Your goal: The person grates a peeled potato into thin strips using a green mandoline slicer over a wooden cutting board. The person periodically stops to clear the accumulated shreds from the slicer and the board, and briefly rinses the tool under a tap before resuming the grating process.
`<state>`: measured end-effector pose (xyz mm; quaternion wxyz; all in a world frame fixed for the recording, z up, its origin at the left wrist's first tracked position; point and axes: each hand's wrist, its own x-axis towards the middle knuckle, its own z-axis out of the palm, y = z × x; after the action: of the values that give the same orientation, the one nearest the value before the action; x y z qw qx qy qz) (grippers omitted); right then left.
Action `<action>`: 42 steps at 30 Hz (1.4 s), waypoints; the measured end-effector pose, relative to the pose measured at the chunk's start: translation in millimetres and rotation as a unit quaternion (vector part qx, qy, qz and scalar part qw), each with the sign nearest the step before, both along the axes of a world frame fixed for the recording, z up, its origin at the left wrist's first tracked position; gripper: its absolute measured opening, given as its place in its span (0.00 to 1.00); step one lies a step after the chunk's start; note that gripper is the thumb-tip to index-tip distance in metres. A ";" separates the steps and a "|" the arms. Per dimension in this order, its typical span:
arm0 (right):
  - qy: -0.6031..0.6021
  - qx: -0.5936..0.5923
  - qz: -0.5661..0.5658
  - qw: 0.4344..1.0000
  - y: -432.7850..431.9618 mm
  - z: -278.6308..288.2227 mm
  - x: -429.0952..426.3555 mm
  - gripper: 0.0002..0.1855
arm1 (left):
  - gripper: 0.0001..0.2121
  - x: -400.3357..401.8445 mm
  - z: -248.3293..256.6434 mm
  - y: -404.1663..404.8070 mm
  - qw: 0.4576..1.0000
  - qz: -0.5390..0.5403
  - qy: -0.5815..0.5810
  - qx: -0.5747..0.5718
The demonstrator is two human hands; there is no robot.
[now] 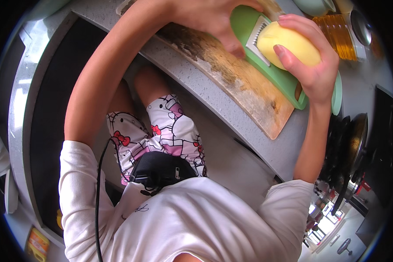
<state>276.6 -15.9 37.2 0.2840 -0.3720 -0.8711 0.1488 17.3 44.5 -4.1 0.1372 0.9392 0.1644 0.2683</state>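
Observation:
My right hand (309,62) grips a large peeled potato (290,44) and presses it against the metal toothed plate (258,39) of a green plastic grater (271,77). My left hand (213,24) spans the grater's upper left end, its thumb along the near edge and a finger across the far side; part of this hand is cut off by the picture's top edge. The grater lies slantwise over a worn wooden cutting board (229,75) with dark stains. The potato hides part of the toothed plate.
The board rests on a speckled grey countertop (196,77). A plastic bottle of golden oil (335,36) and a light green bowl (314,6) stand beyond my right hand. Pans (355,140) are at the right. A dark sink or recess (65,91) lies left.

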 end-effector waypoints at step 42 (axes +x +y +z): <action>0.117 -0.060 -0.028 0.991 -1.0 13.9 24.2 0.16 | 0.50 3.8 19.4 5.5 0.990 0.056 0.109 -0.071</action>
<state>300.8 -16.8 51.0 0.3653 -0.3923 -0.8107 0.2353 21.2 50.0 15.3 0.1696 0.9400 0.2496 0.1593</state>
